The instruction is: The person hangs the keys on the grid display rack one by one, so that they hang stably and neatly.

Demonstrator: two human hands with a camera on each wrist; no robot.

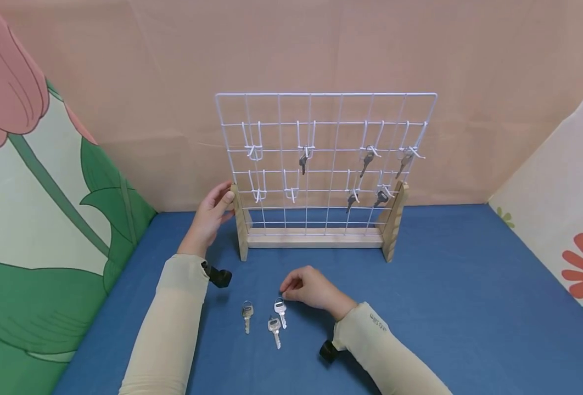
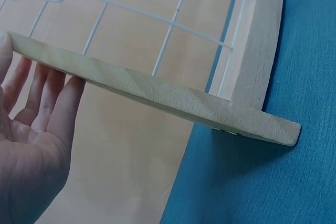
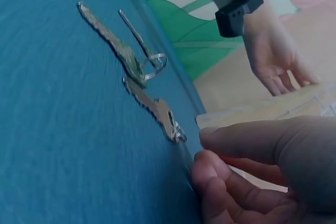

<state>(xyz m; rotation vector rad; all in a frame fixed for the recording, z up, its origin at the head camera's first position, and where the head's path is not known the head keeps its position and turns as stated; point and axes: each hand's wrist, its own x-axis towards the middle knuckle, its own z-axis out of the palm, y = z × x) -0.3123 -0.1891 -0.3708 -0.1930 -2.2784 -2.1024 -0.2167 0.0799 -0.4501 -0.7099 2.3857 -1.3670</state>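
Observation:
My left hand point(image 1: 211, 216) grips the upper end of the left wooden post point(image 1: 240, 219) of a white wire rack point(image 1: 328, 123). Its thumb lies on one side of the post and its fingers on the other. My right hand point(image 1: 313, 288) is low over the blue cloth, fingers bent, with nothing visible in its grasp. Its fingertips are right by the ring of a silver key point(image 1: 280, 308); the right wrist view shows a small gap between them and that key point(image 3: 160, 116). A second silver key point(image 1: 274, 326) lies close in front, and a darker key point(image 1: 247, 311) lies to the left.
Several keys hang from the rack's hooks, among them one key point(image 1: 303, 160) near the middle and one key point(image 1: 381, 197) at the lower right. Bare hooks point(image 1: 254, 152) show on the left side. A wooden crossbar point(image 1: 316, 240) joins the posts. Behind stands a tan backdrop point(image 1: 173, 109).

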